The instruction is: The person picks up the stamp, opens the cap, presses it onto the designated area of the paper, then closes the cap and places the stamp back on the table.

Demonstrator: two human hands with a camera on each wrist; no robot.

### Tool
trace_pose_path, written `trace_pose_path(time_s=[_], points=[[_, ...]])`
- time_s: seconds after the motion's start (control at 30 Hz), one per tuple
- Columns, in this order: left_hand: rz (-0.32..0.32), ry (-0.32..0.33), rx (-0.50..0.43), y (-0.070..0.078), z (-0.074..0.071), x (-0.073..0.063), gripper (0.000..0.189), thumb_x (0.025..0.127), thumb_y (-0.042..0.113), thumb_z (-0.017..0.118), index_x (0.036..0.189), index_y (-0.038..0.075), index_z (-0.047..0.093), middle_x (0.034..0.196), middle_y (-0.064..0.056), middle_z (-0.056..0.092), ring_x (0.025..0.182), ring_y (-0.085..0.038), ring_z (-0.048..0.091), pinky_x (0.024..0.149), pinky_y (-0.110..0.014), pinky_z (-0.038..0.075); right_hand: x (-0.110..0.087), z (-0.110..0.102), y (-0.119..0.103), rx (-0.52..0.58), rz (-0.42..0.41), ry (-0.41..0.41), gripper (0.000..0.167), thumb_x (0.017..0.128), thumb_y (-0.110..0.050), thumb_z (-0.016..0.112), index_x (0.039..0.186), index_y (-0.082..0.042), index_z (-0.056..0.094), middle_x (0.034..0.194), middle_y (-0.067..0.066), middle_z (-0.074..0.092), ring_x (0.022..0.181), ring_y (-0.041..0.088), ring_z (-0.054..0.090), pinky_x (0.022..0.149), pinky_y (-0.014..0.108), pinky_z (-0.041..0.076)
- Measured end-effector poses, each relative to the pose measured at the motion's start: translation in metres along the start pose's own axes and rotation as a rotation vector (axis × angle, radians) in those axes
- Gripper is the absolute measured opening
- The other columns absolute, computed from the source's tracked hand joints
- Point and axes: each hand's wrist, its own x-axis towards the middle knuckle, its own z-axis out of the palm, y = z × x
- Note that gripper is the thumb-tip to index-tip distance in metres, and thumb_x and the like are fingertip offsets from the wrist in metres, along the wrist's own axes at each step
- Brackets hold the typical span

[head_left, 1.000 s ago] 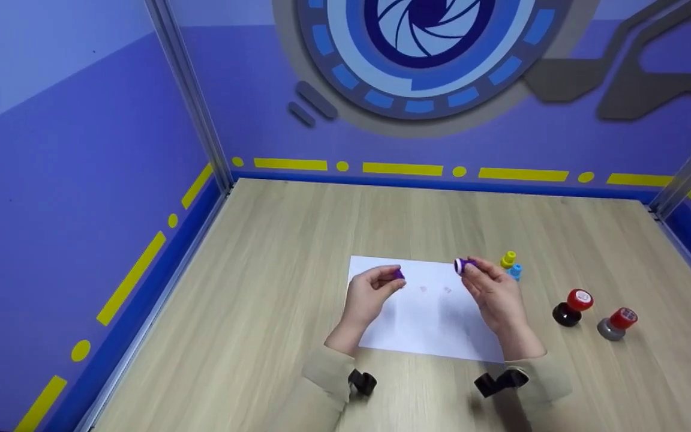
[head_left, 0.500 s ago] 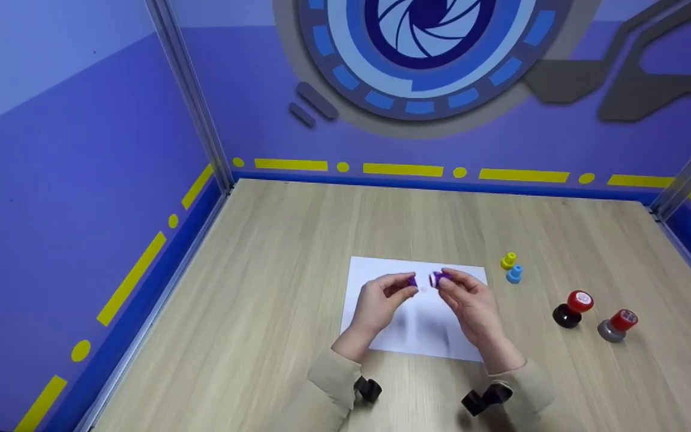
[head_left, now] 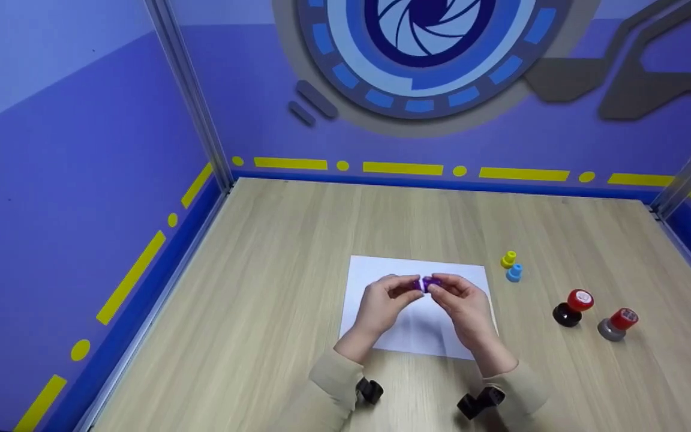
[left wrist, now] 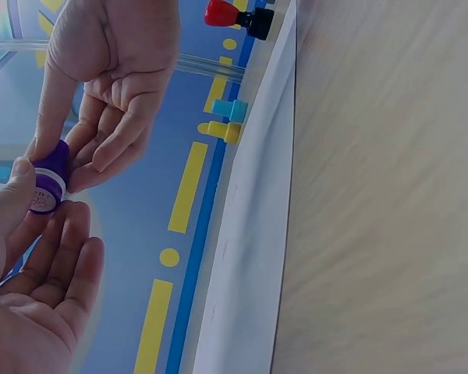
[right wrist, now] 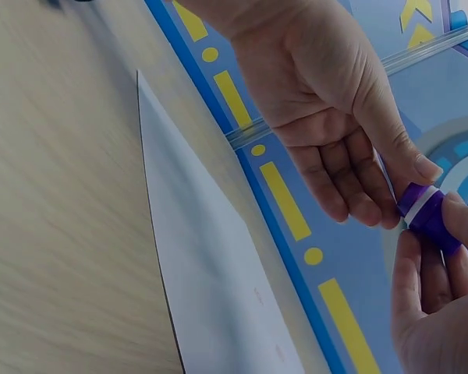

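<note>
The desk is spreading wide here, and a white sheet of paper is lying across it. Above the sheet the left hand and right hand are meeting. Off to the right, a red-and-black stamp and a red-and-grey stamp are standing near each other; closer to the paper, a yellow stamp and a blue stamp are sitting side by side. Now the action: the right fingers are pinching a purple stamp, the left fingers are pinching its purple cap, and a white band is showing between. Capping looks like the step in hand; whether the cap is seating fully, I cannot tell. The next move is calling for straight alignment and a firm push. Faint reddish marks are dotting the sheet.
</note>
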Motion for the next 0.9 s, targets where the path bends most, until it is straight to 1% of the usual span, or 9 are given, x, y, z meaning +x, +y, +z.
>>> trace_pose_path(time_s=[0.1,0.27,0.47,0.67,0.9], points=[[0.004,0.001,0.005,0.0002,0.0002,0.0000,0.030,0.089,0.011,0.079,0.118,0.003,0.077,0.105,-0.013,0.076,0.097,-0.015,0.074,0.085,-0.016,0.060,0.0001,-0.0001,0.0011,-0.008,-0.012,0.000,0.025,0.092,0.004,0.073,0.117,0.006,0.068,0.095,-0.002,0.074,0.094,0.009,0.070,0.086,0.021,0.062],[0.005,0.005,0.045,0.0003,0.0002,-0.0006,0.031,0.089,0.014,0.080,0.117,0.004,0.077,0.103,-0.011,0.076,0.095,-0.011,0.073,0.084,-0.017,0.060,-0.0001,0.0001,0.0032,-0.016,-0.036,-0.001,0.028,0.090,0.003,0.076,0.116,0.008,0.068,0.095,-0.002,0.075,0.094,0.010,0.071,0.086,0.021,0.062],[0.002,0.012,0.025,-0.0005,0.0018,-0.0002,0.030,0.088,0.013,0.080,0.116,0.003,0.078,0.103,-0.012,0.076,0.094,-0.013,0.074,0.084,-0.018,0.061,0.0004,0.0009,0.0058,-0.012,-0.047,-0.008,0.031,0.089,0.004,0.076,0.117,0.010,0.067,0.094,-0.002,0.076,0.095,0.011,0.071,0.085,0.021,0.061],[0.002,0.020,0.035,0.0000,0.0017,-0.0019,0.029,0.088,0.014,0.081,0.115,0.003,0.078,0.103,-0.010,0.077,0.093,-0.010,0.073,0.084,-0.017,0.060,0.0010,0.0008,0.0082,-0.038,-0.023,-0.017,0.029,0.091,0.006,0.073,0.118,0.011,0.066,0.094,-0.002,0.077,0.094,0.009,0.072,0.085,0.021,0.062],[0.010,0.038,-0.010,-0.0026,0.0045,-0.0018,0.030,0.087,0.011,0.080,0.116,0.002,0.077,0.102,-0.013,0.076,0.094,-0.015,0.075,0.084,-0.018,0.061,0.0009,0.0013,0.0084,-0.053,0.012,-0.004,0.025,0.093,0.006,0.069,0.118,0.009,0.067,0.094,-0.003,0.077,0.091,0.008,0.073,0.081,0.020,0.062]])
